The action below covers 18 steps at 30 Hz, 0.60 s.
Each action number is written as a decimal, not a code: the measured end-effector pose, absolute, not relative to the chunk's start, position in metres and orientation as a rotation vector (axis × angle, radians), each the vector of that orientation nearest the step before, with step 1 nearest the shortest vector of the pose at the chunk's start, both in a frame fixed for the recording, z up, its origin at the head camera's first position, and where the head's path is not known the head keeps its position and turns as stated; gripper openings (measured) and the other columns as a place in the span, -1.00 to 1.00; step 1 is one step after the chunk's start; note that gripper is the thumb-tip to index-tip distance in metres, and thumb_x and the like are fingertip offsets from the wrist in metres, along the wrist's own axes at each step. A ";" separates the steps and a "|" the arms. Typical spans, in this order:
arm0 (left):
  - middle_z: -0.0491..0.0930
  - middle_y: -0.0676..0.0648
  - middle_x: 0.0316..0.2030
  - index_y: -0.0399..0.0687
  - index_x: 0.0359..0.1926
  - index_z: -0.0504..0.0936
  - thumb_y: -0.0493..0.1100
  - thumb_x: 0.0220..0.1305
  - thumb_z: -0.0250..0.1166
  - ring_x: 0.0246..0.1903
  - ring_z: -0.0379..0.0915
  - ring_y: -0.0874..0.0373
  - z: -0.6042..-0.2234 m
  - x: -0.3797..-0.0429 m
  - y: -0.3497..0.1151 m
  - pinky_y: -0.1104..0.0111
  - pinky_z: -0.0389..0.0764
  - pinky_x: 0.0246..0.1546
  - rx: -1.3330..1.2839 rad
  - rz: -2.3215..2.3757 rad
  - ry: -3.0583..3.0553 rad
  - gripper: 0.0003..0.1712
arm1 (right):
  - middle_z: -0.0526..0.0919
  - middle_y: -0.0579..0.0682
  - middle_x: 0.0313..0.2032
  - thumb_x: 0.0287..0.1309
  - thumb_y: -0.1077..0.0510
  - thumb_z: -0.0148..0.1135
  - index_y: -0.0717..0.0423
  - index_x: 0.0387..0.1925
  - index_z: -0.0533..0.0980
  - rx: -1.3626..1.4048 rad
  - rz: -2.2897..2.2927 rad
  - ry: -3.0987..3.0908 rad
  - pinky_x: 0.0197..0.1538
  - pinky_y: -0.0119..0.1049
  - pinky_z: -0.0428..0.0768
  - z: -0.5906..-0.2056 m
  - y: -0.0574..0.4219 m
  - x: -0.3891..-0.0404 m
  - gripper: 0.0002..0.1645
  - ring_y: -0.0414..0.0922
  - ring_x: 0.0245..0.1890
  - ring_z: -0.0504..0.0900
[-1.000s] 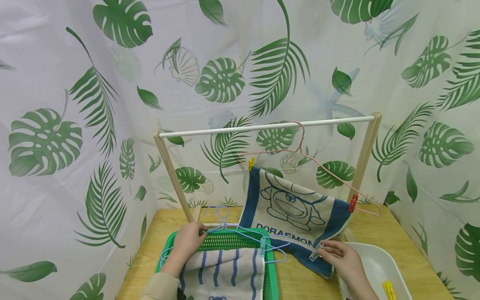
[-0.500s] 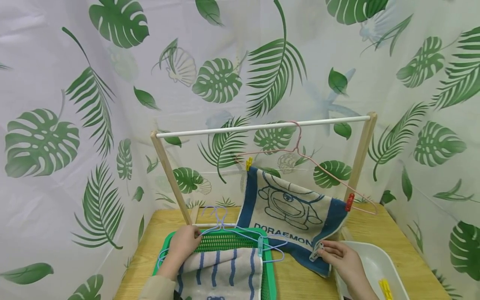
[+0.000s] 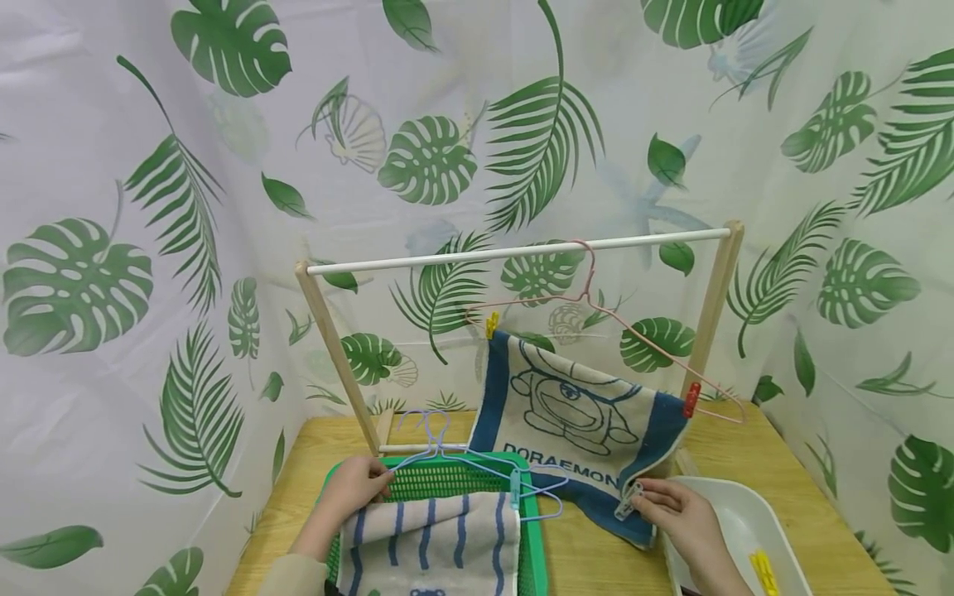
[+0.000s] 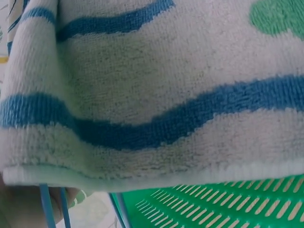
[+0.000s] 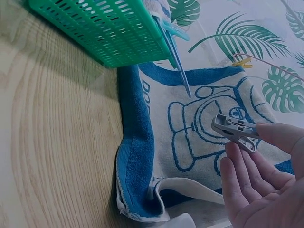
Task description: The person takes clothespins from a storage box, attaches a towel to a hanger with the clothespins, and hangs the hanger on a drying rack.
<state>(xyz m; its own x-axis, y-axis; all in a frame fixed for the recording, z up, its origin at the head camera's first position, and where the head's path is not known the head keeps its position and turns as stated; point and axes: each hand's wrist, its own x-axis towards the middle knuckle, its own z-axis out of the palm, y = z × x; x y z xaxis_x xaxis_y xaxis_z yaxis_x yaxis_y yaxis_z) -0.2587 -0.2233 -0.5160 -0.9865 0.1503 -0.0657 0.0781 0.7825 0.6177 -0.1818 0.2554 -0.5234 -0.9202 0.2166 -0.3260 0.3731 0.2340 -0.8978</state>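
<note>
In the head view my left hand (image 3: 356, 488) grips the left arm of a purple clothes hanger (image 3: 447, 447), at the top left corner of a striped towel (image 3: 440, 538). In the left wrist view the striped towel (image 4: 152, 95) covers most of that hand. A teal clothespin (image 3: 515, 488) clips the towel's right corner to the hanger. Between thumb and fingers my right hand (image 3: 681, 517) pinches a grey clothespin (image 5: 232, 130), apart from any cloth in the right wrist view. Behind it a blue-bordered towel (image 3: 574, 414) hangs from a pink hanger (image 3: 633, 319).
A wooden rack with a white rod (image 3: 447, 258) bears the pink hanger. Yellow (image 3: 493, 324) and red clothespins (image 3: 691, 400) hold its towel. A green basket (image 3: 532, 538) stands beneath the striped towel; a white tray (image 3: 775, 530) with yellow clothespins (image 3: 763, 571) stands at right.
My left hand has slid left and down along the hanger's arm to the striped towel's corner. The right hand keeps the grey clothespin nearly in place. The view has shifted slightly.
</note>
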 end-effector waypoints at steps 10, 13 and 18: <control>0.80 -0.28 -0.27 -0.57 -0.01 0.69 -0.37 0.58 0.13 -0.38 0.76 0.13 -0.513 -0.263 -0.236 0.34 0.81 -0.34 0.306 1.313 2.485 -0.72 | 0.72 0.28 0.13 0.38 -0.01 0.44 0.37 0.37 0.48 0.574 -1.760 2.351 0.24 0.08 0.71 -0.528 0.255 -0.181 -0.27 -0.22 -0.09 0.71; 0.79 -0.33 -0.25 -0.63 0.05 0.64 -0.39 0.60 0.08 -0.38 0.78 0.12 -0.511 -0.264 -0.237 0.35 0.80 -0.34 0.347 1.354 2.448 -0.69 | 0.71 0.30 0.15 0.38 -0.03 0.44 0.36 0.37 0.48 0.568 -1.749 2.351 0.24 0.08 0.71 -0.529 0.257 -0.180 -0.26 -0.22 -0.08 0.71; 0.79 -0.40 -0.16 -0.68 0.14 0.57 -0.36 0.63 0.06 -0.35 0.79 0.20 -0.504 -0.267 -0.238 0.30 0.84 -0.23 0.372 1.491 2.354 -0.65 | 0.72 0.29 0.14 0.36 -0.05 0.46 0.36 0.36 0.49 0.569 -1.742 2.357 0.24 0.06 0.72 -0.527 0.259 -0.181 -0.24 -0.24 -0.09 0.70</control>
<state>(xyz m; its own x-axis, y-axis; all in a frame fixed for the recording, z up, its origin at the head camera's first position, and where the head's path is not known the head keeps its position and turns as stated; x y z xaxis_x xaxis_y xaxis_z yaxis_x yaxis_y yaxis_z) -0.2667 -0.2379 -0.5041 -0.9119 0.3876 -0.1351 0.0435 0.4185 0.9072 -0.1807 0.2589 -0.5272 -0.9158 0.2085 -0.3434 0.3894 0.2509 -0.8862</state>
